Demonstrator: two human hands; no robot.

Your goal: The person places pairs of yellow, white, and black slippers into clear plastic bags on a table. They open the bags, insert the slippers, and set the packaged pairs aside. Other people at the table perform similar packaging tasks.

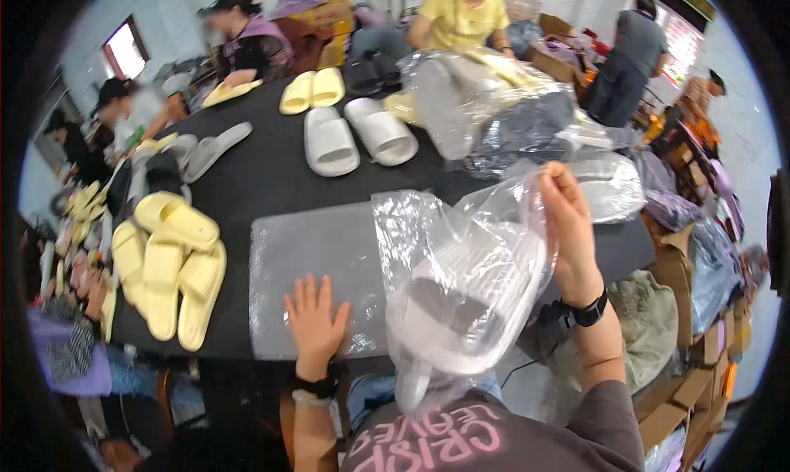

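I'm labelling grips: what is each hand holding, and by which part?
Right hand: a clear bag containing white footwear, pinched at its upper right edge. Left hand: nothing, palm down.

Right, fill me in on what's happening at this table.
A person's right hand grips and lifts a clear plastic bag with white footwear inside. The left hand lies spread on flat clear plastic packaging on the black table. Loose yellow slippers lie to the left, an unbagged white pair sits farther back, and bagged footwear is heaped at the back right.
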